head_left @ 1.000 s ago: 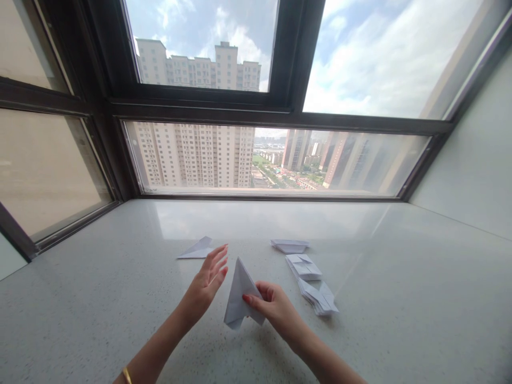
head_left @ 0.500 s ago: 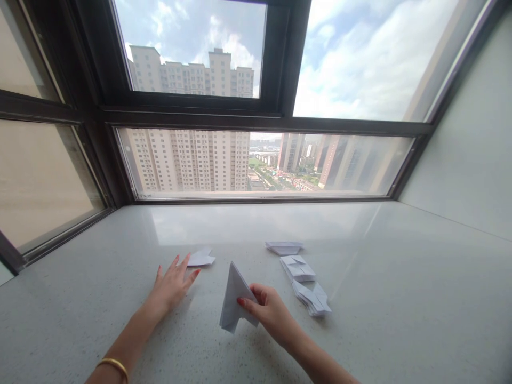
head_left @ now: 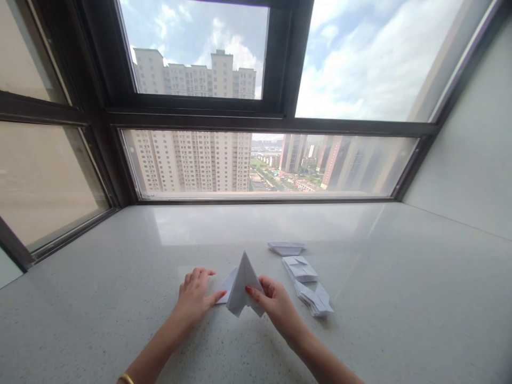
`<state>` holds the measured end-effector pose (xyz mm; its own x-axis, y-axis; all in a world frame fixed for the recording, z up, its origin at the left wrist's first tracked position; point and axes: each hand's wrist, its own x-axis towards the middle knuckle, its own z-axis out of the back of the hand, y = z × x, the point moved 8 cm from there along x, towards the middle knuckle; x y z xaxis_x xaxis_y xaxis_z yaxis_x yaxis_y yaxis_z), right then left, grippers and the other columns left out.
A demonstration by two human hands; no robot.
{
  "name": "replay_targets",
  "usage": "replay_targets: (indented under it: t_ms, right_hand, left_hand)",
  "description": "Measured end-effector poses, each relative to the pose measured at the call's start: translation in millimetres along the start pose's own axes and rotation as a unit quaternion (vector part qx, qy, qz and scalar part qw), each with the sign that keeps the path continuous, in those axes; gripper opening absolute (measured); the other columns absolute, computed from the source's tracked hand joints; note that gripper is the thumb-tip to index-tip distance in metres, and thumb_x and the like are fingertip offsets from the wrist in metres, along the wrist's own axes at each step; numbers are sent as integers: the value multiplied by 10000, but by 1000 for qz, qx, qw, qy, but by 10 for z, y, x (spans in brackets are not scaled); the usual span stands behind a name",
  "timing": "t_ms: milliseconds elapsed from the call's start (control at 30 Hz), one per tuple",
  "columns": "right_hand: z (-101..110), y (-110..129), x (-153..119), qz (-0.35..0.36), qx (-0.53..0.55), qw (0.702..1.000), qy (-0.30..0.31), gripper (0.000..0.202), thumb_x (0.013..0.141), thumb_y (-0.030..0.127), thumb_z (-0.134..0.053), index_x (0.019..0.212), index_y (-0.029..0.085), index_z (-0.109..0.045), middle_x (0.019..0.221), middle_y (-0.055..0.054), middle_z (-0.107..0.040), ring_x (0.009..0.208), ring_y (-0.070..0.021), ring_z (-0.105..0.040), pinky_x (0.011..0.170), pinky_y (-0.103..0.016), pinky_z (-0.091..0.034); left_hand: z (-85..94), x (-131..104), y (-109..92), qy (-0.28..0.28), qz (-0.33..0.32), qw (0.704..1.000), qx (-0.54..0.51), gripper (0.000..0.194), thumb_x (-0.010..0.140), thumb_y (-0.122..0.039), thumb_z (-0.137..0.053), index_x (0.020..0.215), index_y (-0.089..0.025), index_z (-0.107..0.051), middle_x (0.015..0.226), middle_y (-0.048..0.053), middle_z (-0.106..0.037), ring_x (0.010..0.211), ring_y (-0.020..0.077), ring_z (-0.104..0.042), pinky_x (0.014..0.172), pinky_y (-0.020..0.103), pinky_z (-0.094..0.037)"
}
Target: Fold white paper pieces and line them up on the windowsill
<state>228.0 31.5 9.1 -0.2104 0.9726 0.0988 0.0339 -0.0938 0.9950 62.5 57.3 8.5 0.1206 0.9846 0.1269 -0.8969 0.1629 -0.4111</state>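
My right hand point(head_left: 276, 304) pinches a folded white paper piece point(head_left: 245, 280) between thumb and fingers and holds it up, its point at the top and a notch in its lower edge. Partly hidden behind it, a second folded paper point(head_left: 228, 285) appears to lie on the white surface. The left thumb touches that second piece near its left side. My left hand point(head_left: 195, 293) is open, its fingers bent and the thumb stretched out to the right. A gold bracelet shows on the left wrist.
Right of my right hand lie folded papers in a row: a flat boat-like piece point(head_left: 287, 248), a squarish stack point(head_left: 300, 269) and a stack with angled flaps point(head_left: 314, 298). The speckled white sill point(head_left: 380, 298) runs back to a dark-framed window point(head_left: 272, 125).
My left hand has come right and nearer, and the paper beside it has shifted right, now behind the held piece. My right hand has raised and turned its paper slightly.
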Motion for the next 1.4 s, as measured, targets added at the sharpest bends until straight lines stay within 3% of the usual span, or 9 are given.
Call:
replay_targets:
  t_ms: [233, 400, 533, 667, 767, 900, 1000, 1200, 1400]
  right_hand:
    - [1, 31, -4, 3, 9, 1000, -3, 371, 662, 499, -590, 736, 136, -578, 624, 2, -580, 558, -128, -503, 502, -215, -356]
    - [16, 21, -11, -3, -5, 1000, -10, 416, 644, 535, -582, 754, 133, -593, 627, -6, -598, 569, -145, -526, 504, -225, -374]
    - [60, -45, 13, -11, 11, 1000, -19, 397, 627, 520, -602, 724, 135, -589, 635, -12, -612, 562, -148, -531, 506, -232, -382]
    - [113, -121, 29, -27, -3, 999, -33, 384, 623, 501, -609, 720, 130, -595, 606, -7, -608, 525, -140, -521, 483, -231, -376]
    - [83, -132, 20, -36, -23, 999, -23, 385, 614, 507, -610, 697, 131, -597, 574, -1, -599, 515, -144, -525, 470, -231, -377]
    - [9, -115, -6, -51, -26, 998, -5, 365, 598, 498, -618, 681, 142, -598, 574, 4, -610, 530, -152, -543, 489, -237, -389]
    - [-13, -105, -15, -56, -19, 998, -4, 334, 602, 457, -629, 702, 139, -606, 574, 10, -610, 525, -143, -533, 485, -226, -366]
    - [-103, -119, -31, -65, 15, 998, 15, 238, 600, 361, -648, 626, 134, -584, 521, 40, -553, 471, -95, -460, 456, -193, -304]
    - [-186, -108, -70, -68, 11, 997, 35, 224, 601, 337, -657, 594, 132, -566, 486, 58, -485, 460, -78, -412, 441, -182, -277]
  left_hand:
    - [0, -10, -66, 29, 0, 999, -29, 229, 625, -387, -583, 743, -192, -566, 904, 69, -554, 912, 254, -477, 762, 327, -356]
    - [47, 11, -44, 24, 15, 987, -158, 161, 681, -354, -524, 710, -196, -508, 700, 0, -577, 648, 159, -538, 590, 245, -383]
    - [232, 50, 35, -35, 33, 931, -363, 305, 640, -459, -581, 750, -175, -553, 656, 2, -590, 613, 162, -544, 565, 245, -388]
    - [420, 62, 129, -114, 32, 833, -541, 350, 569, -436, -677, 758, -151, -601, 603, -14, -581, 600, 125, -502, 578, 219, -367]
    - [409, 50, 5, -62, -10, 798, -599, 277, 599, -399, -679, 680, -146, -600, 596, -26, -556, 584, 95, -456, 564, 196, -348]
    - [284, -37, -276, 52, -50, 812, -579, 267, 675, -383, -625, 579, -140, -567, 555, -36, -507, 556, 87, -428, 534, 190, -334]
    - [228, -85, -402, 74, -57, 819, -566, 243, 679, -376, -620, 635, -137, -609, 599, -15, -550, 591, 110, -462, 557, 205, -354]
    - [96, -93, -416, 54, -24, 821, -567, 284, 666, -392, -627, 787, -137, -656, 703, 18, -627, 655, 143, -518, 603, 229, -383]
    - [168, -136, -406, -36, -70, 908, -411, 294, 705, -400, -584, 881, -175, -655, 739, 24, -619, 688, 149, -492, 646, 242, -391]
